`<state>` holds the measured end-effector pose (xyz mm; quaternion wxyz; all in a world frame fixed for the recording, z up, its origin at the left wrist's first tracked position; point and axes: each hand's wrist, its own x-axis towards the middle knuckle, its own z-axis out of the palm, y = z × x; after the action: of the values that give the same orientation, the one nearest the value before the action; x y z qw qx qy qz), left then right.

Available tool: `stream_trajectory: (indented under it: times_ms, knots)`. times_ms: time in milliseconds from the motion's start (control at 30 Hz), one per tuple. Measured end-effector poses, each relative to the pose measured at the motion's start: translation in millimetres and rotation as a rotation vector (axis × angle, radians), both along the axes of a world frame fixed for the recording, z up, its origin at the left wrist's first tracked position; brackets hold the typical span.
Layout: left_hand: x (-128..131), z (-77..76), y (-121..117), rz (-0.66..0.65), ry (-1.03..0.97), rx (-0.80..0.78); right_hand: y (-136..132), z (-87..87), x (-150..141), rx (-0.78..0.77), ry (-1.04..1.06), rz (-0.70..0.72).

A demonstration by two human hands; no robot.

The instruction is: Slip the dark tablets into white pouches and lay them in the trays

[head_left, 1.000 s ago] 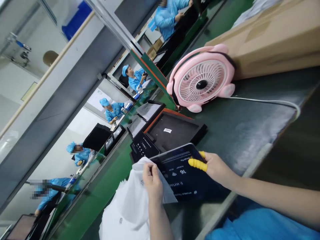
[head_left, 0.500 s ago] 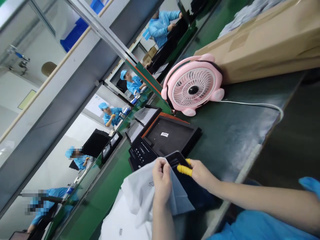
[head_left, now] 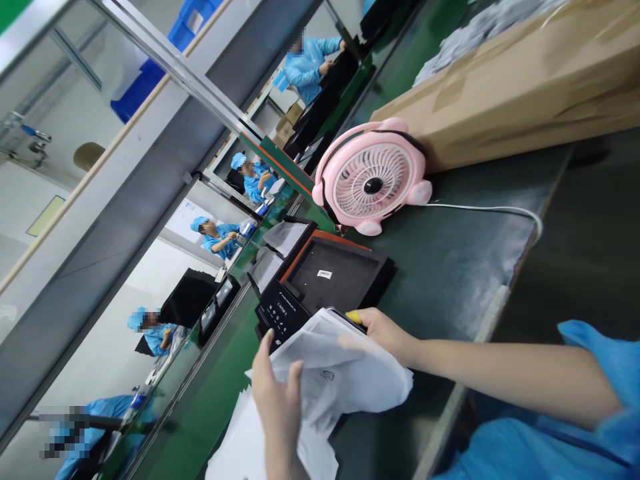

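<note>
My left hand [head_left: 278,395] grips the near edge of a white translucent bag [head_left: 333,373], fingers closed on it. My right hand [head_left: 381,331], with a yellow cot on one finger, is pushed partly inside the bag's far end. A dark tablet-like panel sits inside the bag and is almost entirely hidden by it. More white bags [head_left: 250,443] lie stacked under my left hand. Just beyond stands a black open box with an orange edge [head_left: 336,272] and a black card with white print [head_left: 280,313].
A pink desk fan [head_left: 371,177] with a white cord [head_left: 490,211] stands on the dark green bench, in front of a long cardboard box [head_left: 505,87]. Several people in blue coats work along the green conveyor [head_left: 200,393] at the left.
The white bag has been pulled over the dark panel, which was still exposed a second ago. My right hand has slid into the bag. The view has shifted slightly.
</note>
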<state>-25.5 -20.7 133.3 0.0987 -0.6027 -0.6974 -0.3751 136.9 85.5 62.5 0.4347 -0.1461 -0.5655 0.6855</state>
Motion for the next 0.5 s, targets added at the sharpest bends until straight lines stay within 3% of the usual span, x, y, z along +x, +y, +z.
stream_trajectory:
  times_ms: [100,167,233,300,400,500]
  knots:
    - [-9,18.5,-3,-0.072,-0.128,-0.253,13,28.4,12,0.360,-0.091,0.026]
    - [-4,17.2,-4,-0.128,-0.249,-0.358,26,50.0,17,0.515,-0.151,0.082]
    - [4,7.1,-4,-0.102,-0.399,-0.293,43,68.0,21,0.495,-0.106,0.118]
    - [10,-7.1,-4,0.011,-0.547,-0.159,60,77.3,26,0.448,-0.010,0.134]
    - [10,-27.8,-6,0.180,-0.705,-0.019,78,72.7,35,0.592,-0.095,0.203]
    - [4,-44.0,-7,0.245,-0.788,0.056,81,63.9,44,0.760,-0.256,0.183]
